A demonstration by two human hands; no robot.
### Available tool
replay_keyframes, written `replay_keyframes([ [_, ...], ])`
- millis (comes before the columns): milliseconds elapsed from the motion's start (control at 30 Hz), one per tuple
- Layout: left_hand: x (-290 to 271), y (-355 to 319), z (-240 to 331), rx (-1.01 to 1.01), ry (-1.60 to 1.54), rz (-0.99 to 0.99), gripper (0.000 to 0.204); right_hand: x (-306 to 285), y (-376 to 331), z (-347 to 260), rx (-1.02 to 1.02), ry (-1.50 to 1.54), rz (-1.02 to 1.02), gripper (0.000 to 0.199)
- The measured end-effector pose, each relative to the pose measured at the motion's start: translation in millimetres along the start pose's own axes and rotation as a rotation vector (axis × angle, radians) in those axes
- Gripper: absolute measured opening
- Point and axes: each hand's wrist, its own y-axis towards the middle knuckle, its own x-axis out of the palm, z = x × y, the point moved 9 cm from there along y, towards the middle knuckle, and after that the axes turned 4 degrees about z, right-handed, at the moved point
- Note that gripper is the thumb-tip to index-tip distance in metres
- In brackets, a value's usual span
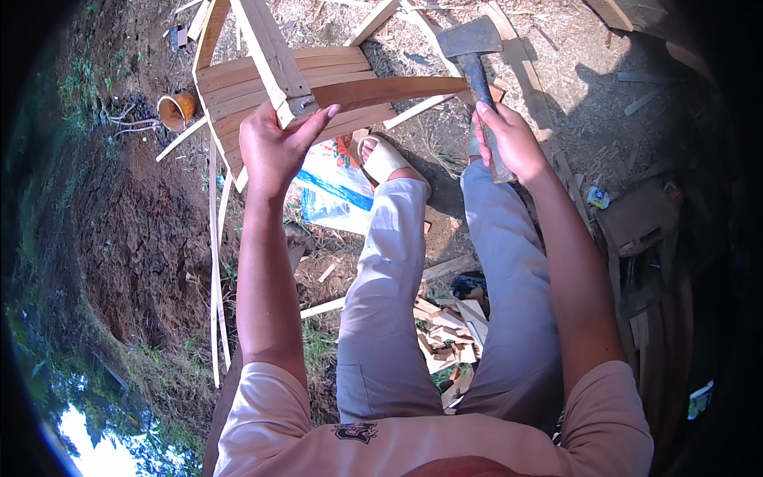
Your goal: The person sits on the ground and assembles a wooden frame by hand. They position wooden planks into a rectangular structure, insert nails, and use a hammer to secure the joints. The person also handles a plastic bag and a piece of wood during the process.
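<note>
The left hand (pixel 274 147) grips the slatted brown wooden frame (pixel 262 83); right of it, the right hand (pixel 513 143) clenches a steel-headed hatchet (pixel 477 60). One slat juts unfastened; assembly looks partway done.

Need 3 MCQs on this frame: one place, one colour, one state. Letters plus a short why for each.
1. Where is the hatchet head?
A. above the right hand, blade end up
B. on the ground by the orange pot
C. under the left forearm

2. What colour is the sandal on the raised foot?
A. black
B. cream
C. green

3. What is the left hand doing?
A. hanging free at the side
B. gripping the wooden slat frame
C. holding the hatchet

Answers:
1 A: the right hand grips the handle and the metal head sits beyond it, toward the top of the picture.
2 B: the strap over the foot is pale cream.
3 B: its fingers close on the frame's corner, where the slats meet.
</note>
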Motion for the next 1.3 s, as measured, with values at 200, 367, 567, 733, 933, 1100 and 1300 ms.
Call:
replay_keyframes([
  [200, 7, 5, 7, 0.029, -0.013, 0.044, 0.039, 19, 5, 1, 0.063, -0.138, -0.123, 0.036],
  [367, 5, 6, 1, 0.009, 0.016, 0.035, 0.040, -10, 9, 1, 0.045, -0.059, -0.076, 0.036],
  [567, -3, 1, -13, -0.096, -0.081, -0.004, 0.024, -95, 42, 38, -0.014, -0.072, 0.199, 0.040],
  [733, -19, -7, -38, -0.071, -0.009, 0.000, 0.026, -121, 46, 62, 0.089, -0.128, 0.275, 0.043],
  [933, -15, -1, -31, -0.019, -0.052, 0.055, 0.028, -68, 71, 88, 0.110, -0.074, 0.096, 0.037],
  [1100, -7, 2, -25, -0.065, -0.001, 0.009, 0.024, -64, 83, 78, 0.123, -0.072, 0.063, 0.037],
  [1300, -4, 1, -15, -0.071, -0.048, -0.040, 0.024, -67, 81, 61, 0.036, -0.022, 0.150, 0.036],
])
